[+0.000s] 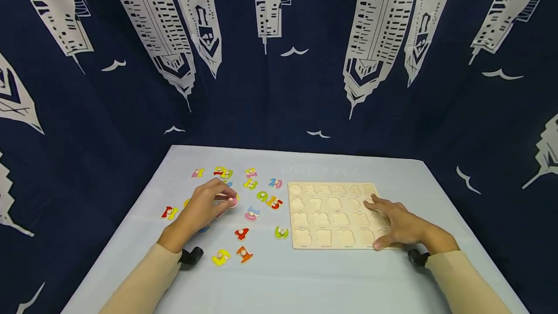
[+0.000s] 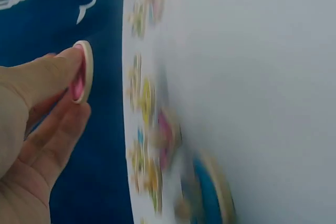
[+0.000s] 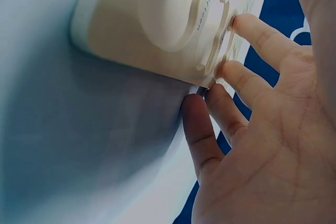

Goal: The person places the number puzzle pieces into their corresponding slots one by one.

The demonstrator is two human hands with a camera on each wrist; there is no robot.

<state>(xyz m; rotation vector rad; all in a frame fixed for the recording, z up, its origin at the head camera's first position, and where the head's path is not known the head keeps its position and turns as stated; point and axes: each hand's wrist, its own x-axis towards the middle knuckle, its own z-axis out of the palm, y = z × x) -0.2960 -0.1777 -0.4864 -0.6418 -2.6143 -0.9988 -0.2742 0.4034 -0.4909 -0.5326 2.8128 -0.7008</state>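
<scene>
My left hand (image 1: 198, 210) pinches a pink number puzzle piece (image 2: 82, 74) between thumb and fingers, raised above the table among the loose pieces. In the left wrist view the piece shows nearly edge-on, so its number is hidden. A pale wooden puzzle board (image 1: 331, 213) with rows of number-shaped recesses lies at right of centre. Over its right edge, my right hand (image 1: 398, 222) rests with fingers spread, its fingertips touching the board. That hand covers part of the right-hand recesses. In the right wrist view, the word "Fifteen" is printed beside one recess of the board.
Loose coloured number pieces lie left of the board, among them a red 4 (image 1: 241, 234), a yellow 5 (image 1: 221, 258), an orange 7 (image 1: 244, 255) and a green 3 (image 1: 281, 232). The white table (image 1: 305, 285) meets a dark blue patterned curtain (image 1: 270, 96) at the back.
</scene>
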